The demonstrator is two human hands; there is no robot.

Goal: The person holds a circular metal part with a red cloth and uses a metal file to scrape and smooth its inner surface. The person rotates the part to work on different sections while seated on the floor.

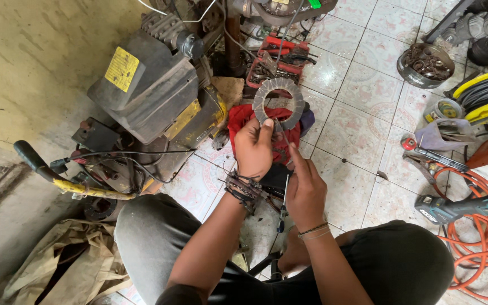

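Observation:
My left hand (pixel 253 148) holds up a grey ring-shaped disc with a notched rim (pixel 278 103), thumb pressed on its lower edge. My right hand (pixel 305 189) is just below and to the right, fingers pinched on a thin metal pick or wire whose tip reaches up toward the disc. Both hands are raised over a red cloth (pixel 244 116) on the tiled floor. A screwdriver (pixel 283 206) lies on the floor between my knees.
A dirty yellow and black engine machine (pixel 148 96) stands at the left. A red tool tray (pixel 278 59) lies behind the disc. A bowl of metal parts (pixel 426 65), orange cable (pixel 475 254) and a power drill (pixel 464 206) are at the right.

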